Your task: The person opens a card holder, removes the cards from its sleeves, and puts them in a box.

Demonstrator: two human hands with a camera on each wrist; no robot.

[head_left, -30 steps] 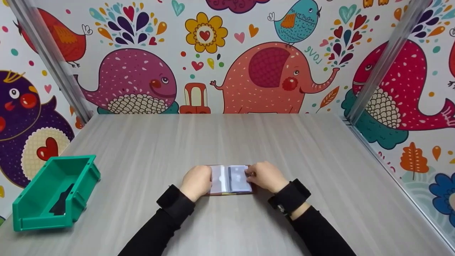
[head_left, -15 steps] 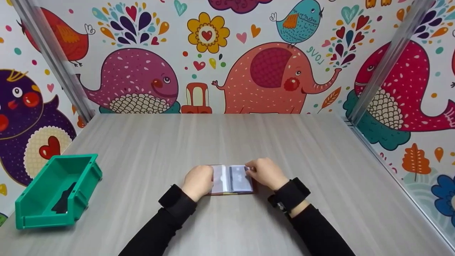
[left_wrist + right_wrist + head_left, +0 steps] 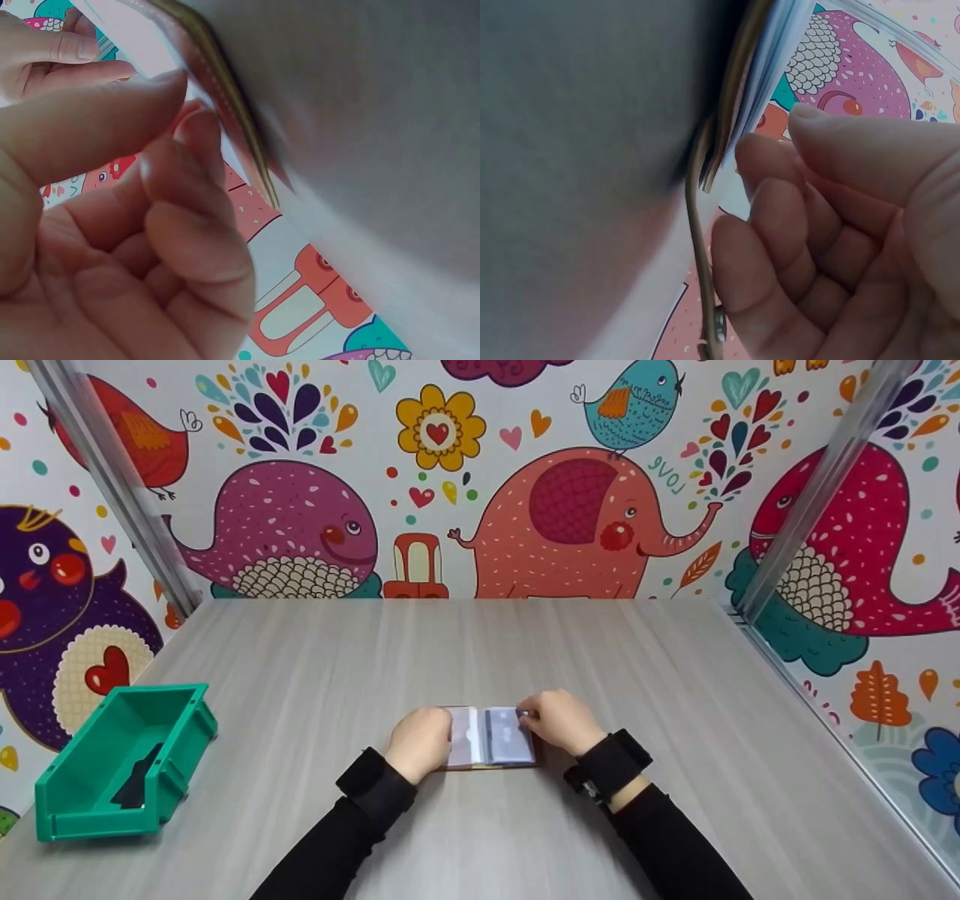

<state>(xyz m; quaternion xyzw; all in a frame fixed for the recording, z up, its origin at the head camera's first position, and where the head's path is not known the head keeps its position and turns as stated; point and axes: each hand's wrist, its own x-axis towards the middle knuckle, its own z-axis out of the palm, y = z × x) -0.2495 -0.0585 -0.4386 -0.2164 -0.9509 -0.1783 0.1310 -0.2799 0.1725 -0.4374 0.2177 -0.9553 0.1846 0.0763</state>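
Nearest are two black garment sleeves, the left one (image 3: 322, 847) and the right one (image 3: 675, 844), each leading up to a black wristband, the left band (image 3: 376, 784) and the right band (image 3: 615, 765). Beyond them the left hand (image 3: 421, 741) grips the left edge of an open card holder (image 3: 478, 741), its thumb and curled forefinger close together at the stitched cover edge (image 3: 251, 150). The right hand (image 3: 564, 721) is at the upper right corner of the card holder, fingers curled and the gap between thumb and forefinger narrow; whether a page is caught between them I cannot tell. In the right wrist view another finger lies against a brown strap (image 3: 697, 232) carrying a metal snap (image 3: 720, 322).

The card holder lies flat between the hands, clear plastic pockets (image 3: 511, 739) showing on the right half and a pale page on the left. Well apart to the left, a green plastic bin (image 3: 97, 826) contains a dark object (image 3: 137, 784), too small to identify. All this is on a pale wood-grain table (image 3: 360, 660). Behind it, between metal posts, the printed wall shows a purple whale (image 3: 285, 510) and a coral elephant (image 3: 555, 555).
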